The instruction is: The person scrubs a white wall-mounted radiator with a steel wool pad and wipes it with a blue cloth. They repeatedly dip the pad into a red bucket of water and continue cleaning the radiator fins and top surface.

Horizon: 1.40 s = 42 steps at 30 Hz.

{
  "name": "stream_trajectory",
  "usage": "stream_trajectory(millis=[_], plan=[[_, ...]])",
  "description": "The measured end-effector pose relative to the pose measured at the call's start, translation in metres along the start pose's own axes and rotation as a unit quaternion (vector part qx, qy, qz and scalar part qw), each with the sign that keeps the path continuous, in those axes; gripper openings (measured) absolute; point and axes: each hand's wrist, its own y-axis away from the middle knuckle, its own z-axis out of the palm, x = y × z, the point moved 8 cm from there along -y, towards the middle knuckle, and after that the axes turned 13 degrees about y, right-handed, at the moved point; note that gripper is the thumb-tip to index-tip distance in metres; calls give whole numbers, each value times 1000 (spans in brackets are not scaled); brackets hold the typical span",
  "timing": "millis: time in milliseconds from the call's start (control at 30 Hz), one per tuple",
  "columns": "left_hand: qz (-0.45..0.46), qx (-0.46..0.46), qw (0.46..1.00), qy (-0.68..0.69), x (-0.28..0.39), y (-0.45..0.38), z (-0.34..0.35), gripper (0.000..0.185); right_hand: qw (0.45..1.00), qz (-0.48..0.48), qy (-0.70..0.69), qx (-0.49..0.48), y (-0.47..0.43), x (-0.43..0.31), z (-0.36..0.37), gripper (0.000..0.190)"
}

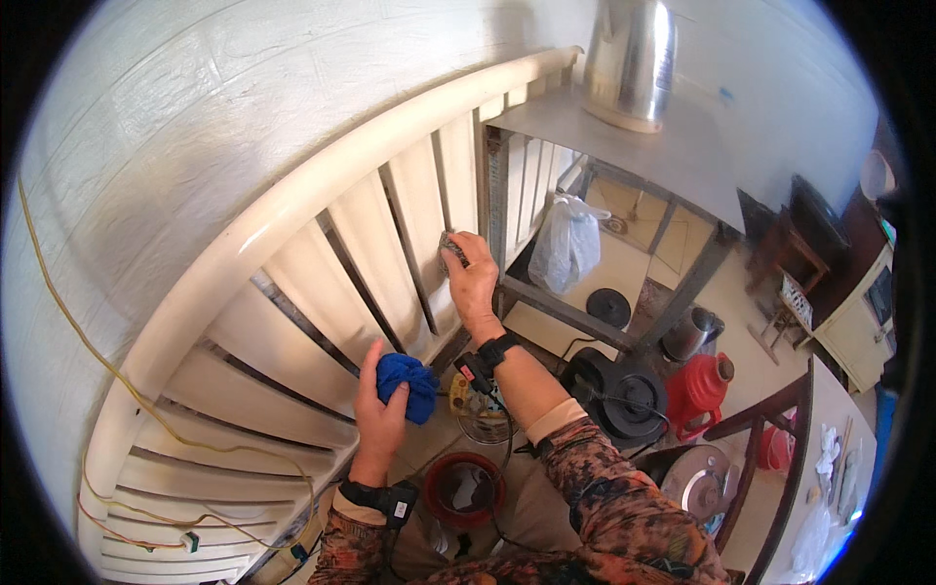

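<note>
My right hand (473, 278) holds a grey scouring pad (453, 252), probably steel wool, against a slat of a cream-coloured headboard-like slatted panel (369, 256). Lower and to the left, my left hand (382, 417) grips a crumpled blue cloth (406, 386) in front of the slats. Dark gaps run between the slats, beneath a thick curved top rail (292, 183). Below my hands a red basin (463, 488) with dark liquid stands on the floor. Both wrists wear black straps with small devices.
A metal-framed table (545, 121) bears a steel container (630, 66). Under it hangs a white plastic bag (567, 241). On the floor to the right are a black appliance (621, 398), a steel kettle (691, 333) and a red thermos flask (698, 395). A yellow cable (110, 365) trails over the panel.
</note>
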Motion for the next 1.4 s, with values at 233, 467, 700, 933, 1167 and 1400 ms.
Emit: stream_trajectory(millis=[233,467,700,933,1167,1400], plan=[[40,29,999,7,3,-3,-5,64,789,318,-520,-77,6,58,18,26],[64,38,996,-51,3,-12,-8,62,709,263,-651,-70,-36,-5,-71,16],[0,30,986,166,-10,-1,-7,55,895,84,-438,2,27,-8,-355,34],[10,74,990,120,-8,6,-23,49,904,373,-135,160,246,83,-511,42],[-21,79,993,90,-28,0,-26,48,860,443,-217,133,332,122,-548,34],[12,79,996,44,-32,7,-35,51,902,351,-238,-86,262,46,-444,45]])
